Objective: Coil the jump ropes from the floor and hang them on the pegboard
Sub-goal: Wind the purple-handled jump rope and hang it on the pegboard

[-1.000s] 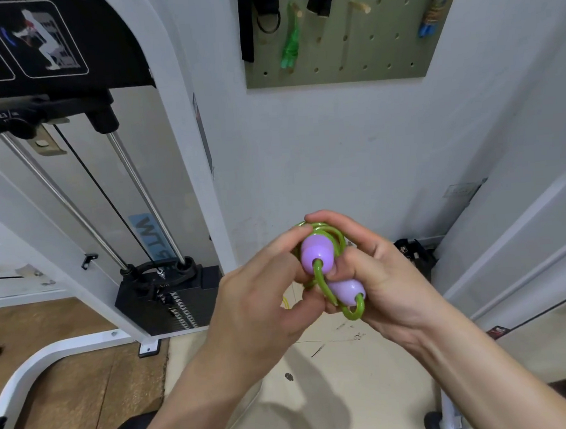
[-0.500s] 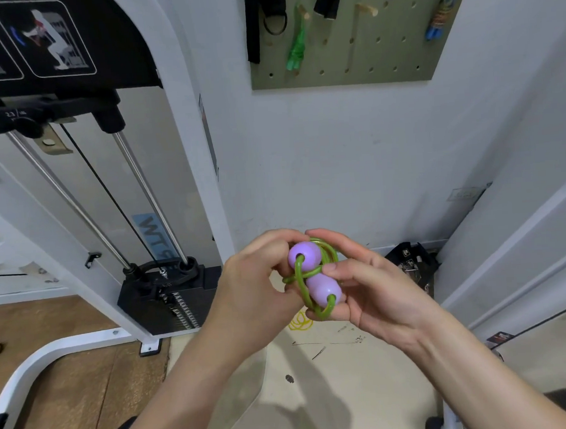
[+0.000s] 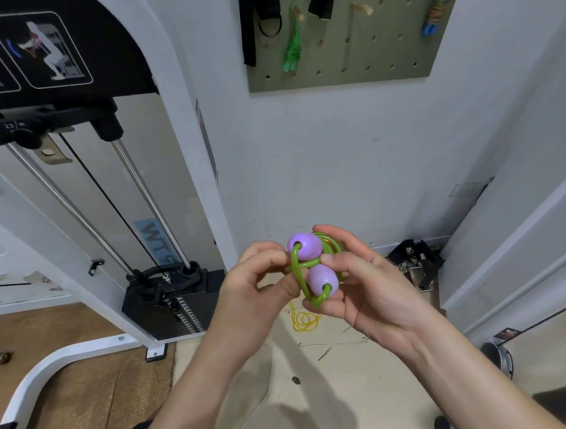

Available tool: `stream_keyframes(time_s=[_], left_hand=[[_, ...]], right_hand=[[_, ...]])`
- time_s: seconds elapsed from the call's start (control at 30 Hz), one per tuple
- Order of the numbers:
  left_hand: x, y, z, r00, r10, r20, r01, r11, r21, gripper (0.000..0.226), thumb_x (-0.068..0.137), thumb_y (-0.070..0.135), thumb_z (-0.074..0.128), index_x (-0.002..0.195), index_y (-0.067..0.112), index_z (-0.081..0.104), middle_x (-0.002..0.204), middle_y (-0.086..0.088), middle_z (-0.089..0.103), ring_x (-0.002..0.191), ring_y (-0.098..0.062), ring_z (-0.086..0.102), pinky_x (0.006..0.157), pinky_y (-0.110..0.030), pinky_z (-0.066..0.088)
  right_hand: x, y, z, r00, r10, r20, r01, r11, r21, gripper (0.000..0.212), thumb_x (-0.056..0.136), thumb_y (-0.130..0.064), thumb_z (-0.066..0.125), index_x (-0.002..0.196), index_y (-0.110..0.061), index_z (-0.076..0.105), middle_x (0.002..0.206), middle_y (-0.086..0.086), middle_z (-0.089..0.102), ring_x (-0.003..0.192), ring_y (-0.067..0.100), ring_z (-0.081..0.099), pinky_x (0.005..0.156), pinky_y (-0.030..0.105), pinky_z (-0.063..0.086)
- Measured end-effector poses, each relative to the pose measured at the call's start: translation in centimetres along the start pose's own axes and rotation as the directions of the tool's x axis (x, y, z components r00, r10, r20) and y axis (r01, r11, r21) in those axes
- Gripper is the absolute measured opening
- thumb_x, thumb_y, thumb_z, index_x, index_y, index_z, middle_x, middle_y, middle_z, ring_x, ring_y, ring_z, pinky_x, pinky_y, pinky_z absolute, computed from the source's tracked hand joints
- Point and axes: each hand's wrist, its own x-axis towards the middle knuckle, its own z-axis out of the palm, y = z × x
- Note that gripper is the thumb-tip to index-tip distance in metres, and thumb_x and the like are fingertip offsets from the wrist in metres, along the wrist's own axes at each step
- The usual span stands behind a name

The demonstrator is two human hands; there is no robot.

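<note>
held a coiled green jump rope (image 3: 306, 265) up in front of the body with both hands, forearms rising from the bottom edge and meeting near mid-frame. pinched a loop of the cord with the left hand (image 3: 262, 282), fingers curled in tight, knuckles turned toward the camera, thumb tucked in by the lower bend of the rope. cupped the bundle from the other side with the right hand (image 3: 372, 291), palm turned leftward, forefinger arched over the top of the coil, thumb pressed on the cord between the two purple handles (image 3: 305, 246), remaining fingers curled beneath. had the handles stacked one above the other, slightly tilted, with cord running out of each end. faced a white wall with a green pegboard (image 3: 381, 52) high up, well apart from the hands, with a green rope (image 3: 293, 48) and a blue-handled rope (image 3: 433, 16) hanging on it. looked past the hands at a yellow rope (image 3: 303, 319) lying in loose loops on the floor (image 3: 319, 394), near a weight machine (image 3: 167, 297).
</note>
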Motion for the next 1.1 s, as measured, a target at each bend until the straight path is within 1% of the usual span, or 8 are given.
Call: stream_keyframes(time_s=[0.1,0.27,0.33,0.4,0.57,0.67,0.93,1.1], left_hand=[[0.2,0.2,-0.2,0.993,-0.046,0.106,0.049,0.998,-0.034,0.016,0.081,0.026,0.068,0.091,0.013,0.071,0.099,-0.013,0.059,0.080,-0.016,0.058,0.067,-0.029,0.049],[0.4,0.8,0.1,0.997,-0.027,0.076,0.019,0.995,0.096,0.035,0.064,0.037,0.076,0.071,0.004,0.066,0.088,-0.008,0.052,0.076,-0.027,0.051,0.067,-0.039,0.042],[0.1,1.0,0.5,0.994,0.037,0.102,-0.068,0.946,0.318,0.021,0.065,0.032,0.071,0.059,0.015,0.061,0.079,0.006,0.041,0.066,-0.014,0.045,0.059,-0.026,0.042],[-0.2,1.2,0.7,0.969,0.153,0.194,-0.245,0.697,0.674,0.006,0.065,0.031,0.062,0.062,0.028,0.057,0.079,0.012,0.040,0.074,-0.007,0.042,0.061,-0.026,0.044],[0.3,1.8,-0.5,0.929,0.230,0.290,-0.370,0.536,0.759,0.018,0.065,0.027,0.058,0.056,0.022,0.043,0.068,0.010,0.037,0.067,-0.006,0.038,0.056,-0.020,0.030],[0.9,1.8,-1.4,0.924,0.223,0.310,-0.382,0.576,0.723,0.020,0.067,0.032,0.061,0.056,0.022,0.049,0.067,0.012,0.043,0.063,-0.003,0.042,0.056,-0.014,0.027],[2.1,1.3,-2.0,0.948,0.101,0.300,-0.251,0.818,0.517,0.024,0.064,0.032,0.078,0.061,0.018,0.059,0.073,0.014,0.050,0.053,-0.005,0.044,0.053,-0.017,0.034],[1.7,1.2,-1.4,0.936,0.136,0.326,-0.333,0.646,0.687,0.023,0.072,0.044,0.070,0.068,0.024,0.059,0.081,0.017,0.047,0.063,-0.003,0.046,0.057,-0.022,0.038]], right_hand=[[0.0,0.2,0.4,1.000,-0.017,0.025,0.016,0.999,0.036,0.049,0.072,-0.004,0.064,0.119,-0.015,0.062,0.097,0.016,0.067,0.072,0.032,0.068,0.059,0.039,0.057],[0.6,0.9,0.2,0.993,0.038,0.112,-0.051,0.991,0.122,0.046,0.065,-0.012,0.069,0.108,-0.022,0.059,0.104,0.012,0.063,0.085,0.033,0.060,0.061,0.039,0.049],[0.6,0.5,0.3,0.978,0.122,0.169,-0.113,0.992,-0.060,0.049,0.065,-0.039,0.077,0.107,-0.027,0.054,0.094,0.008,0.062,0.076,0.028,0.057,0.066,0.040,0.048],[0.6,0.0,0.3,0.963,0.209,0.168,-0.124,0.902,-0.413,0.053,0.072,-0.061,0.067,0.115,-0.035,0.052,0.086,0.007,0.058,0.074,0.025,0.052,0.073,0.045,0.053],[0.8,-0.8,0.2,0.941,0.218,0.258,-0.071,0.875,-0.478,0.058,0.086,-0.013,0.069,0.133,-0.043,0.050,0.091,0.005,0.066,0.075,0.026,0.055,0.077,0.044,0.053],[0.6,-0.5,0.2,0.939,0.178,0.294,-0.023,0.887,-0.462,0.057,0.093,0.004,0.053,0.134,-0.036,0.054,0.092,0.006,0.065,0.066,0.021,0.056,0.072,0.040,0.052],[0.3,0.4,-0.9,0.946,0.186,0.265,-0.079,0.927,-0.367,0.060,0.081,-0.007,0.059,0.135,-0.034,0.054,0.099,0.009,0.068,0.071,0.028,0.060,0.074,0.044,0.052],[-0.4,-0.7,-0.3,0.960,0.123,0.251,0.048,0.811,-0.583,0.080,0.092,0.002,0.055,0.119,-0.072,0.039,0.094,0.003,0.056,0.077,0.023,0.046,0.077,0.039,0.048]])
